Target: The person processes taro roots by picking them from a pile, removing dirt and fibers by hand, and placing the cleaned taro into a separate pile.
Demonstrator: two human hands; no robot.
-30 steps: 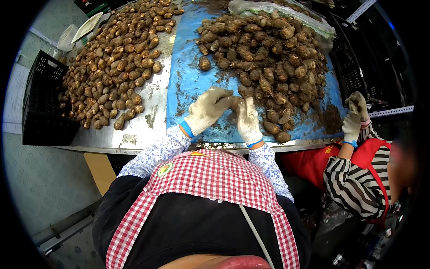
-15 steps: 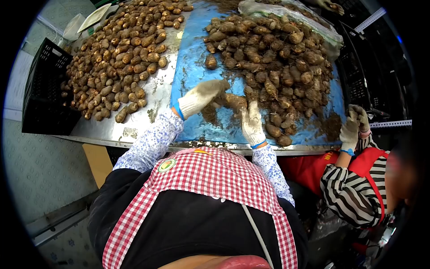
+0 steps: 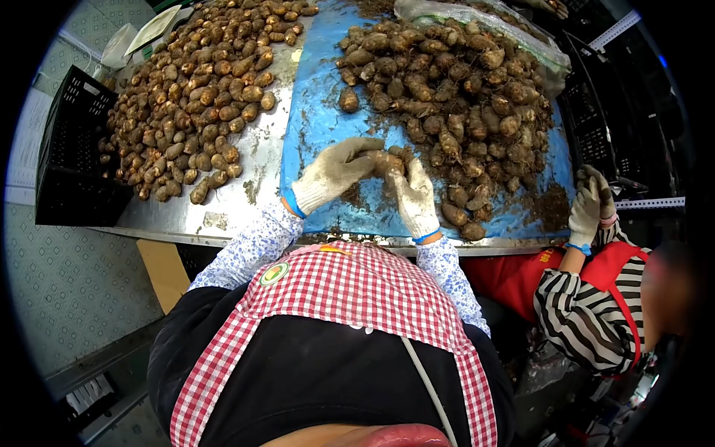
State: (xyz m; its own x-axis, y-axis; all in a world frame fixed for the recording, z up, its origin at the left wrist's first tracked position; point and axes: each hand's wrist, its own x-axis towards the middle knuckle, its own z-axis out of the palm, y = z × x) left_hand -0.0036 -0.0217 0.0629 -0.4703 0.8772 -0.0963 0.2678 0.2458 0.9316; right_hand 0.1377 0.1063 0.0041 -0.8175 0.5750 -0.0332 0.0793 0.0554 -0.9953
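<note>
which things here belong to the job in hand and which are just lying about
Belong, it seems:
left hand and right hand, both on one tuber
tuber pile on the blue sheet
cleaner-looking tubers on the metal tabletop

Likely just lying about:
brown board below the table edge
pale tray, upper left

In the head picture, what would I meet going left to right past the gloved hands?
Black plastic crate, brown rounded tubers, white-gloved left hand, white-gloved right hand, dirt-caked brown tubers, co-worker's white-gloved hands.

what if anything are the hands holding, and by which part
A brown tuber, the left hand at its left end, the right hand at its right end.
</note>
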